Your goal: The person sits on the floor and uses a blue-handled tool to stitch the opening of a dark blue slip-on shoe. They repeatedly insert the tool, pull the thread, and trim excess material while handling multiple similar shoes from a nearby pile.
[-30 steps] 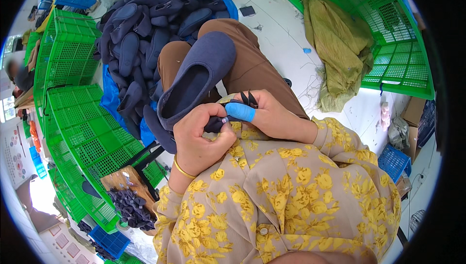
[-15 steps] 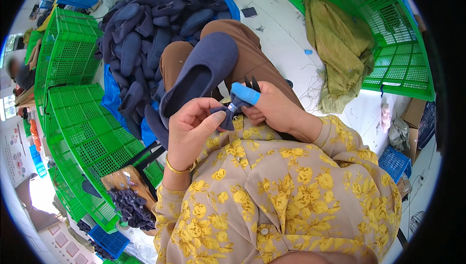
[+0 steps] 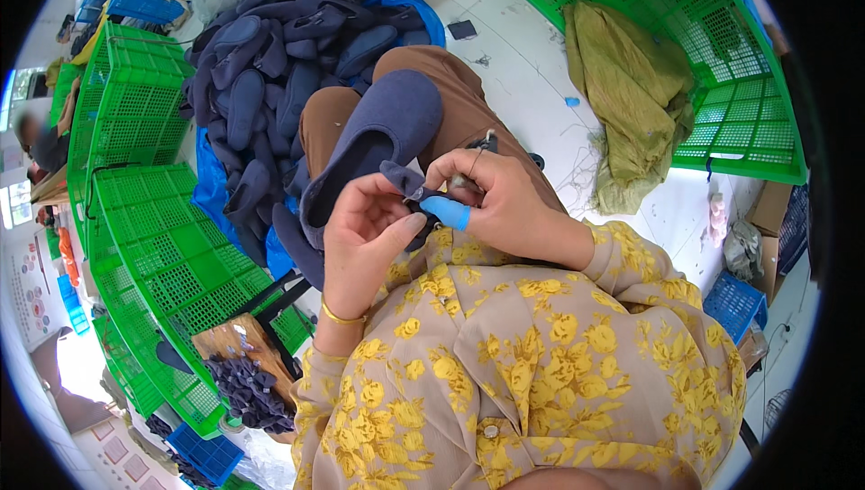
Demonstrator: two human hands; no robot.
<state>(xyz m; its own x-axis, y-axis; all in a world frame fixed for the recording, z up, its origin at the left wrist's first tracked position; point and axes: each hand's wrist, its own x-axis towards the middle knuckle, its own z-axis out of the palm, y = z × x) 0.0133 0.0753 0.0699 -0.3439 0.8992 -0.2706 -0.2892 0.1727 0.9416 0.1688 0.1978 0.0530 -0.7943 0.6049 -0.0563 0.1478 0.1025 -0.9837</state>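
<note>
Between my two hands is a small navy fabric bow (image 3: 405, 180), partly covered by the fingers. My left hand (image 3: 356, 233), with a gold bangle at the wrist, pinches its lower side. My right hand (image 3: 514, 206) is closed against the other side, its thumb wrapped in blue tape (image 3: 448, 213). A small dark tool (image 3: 487, 141) pokes out above my right fingers; most of it is hidden. On my lap, just beyond the hands, rests a navy slipper (image 3: 396, 116) with its opening toward me.
A big heap of navy slippers (image 3: 297, 67) lies on blue sheeting at the far left. Green crates (image 3: 171, 238) line the left side. More bows (image 3: 248, 391) sit by a wooden board (image 3: 236, 341). An olive sack (image 3: 631, 94) and green crate (image 3: 730, 121) are at right.
My right hand has turned, its taped thumb moving down and left against the bow. The dark pointed blades that stuck up from it no longer show as before. The bow has tilted upward.
</note>
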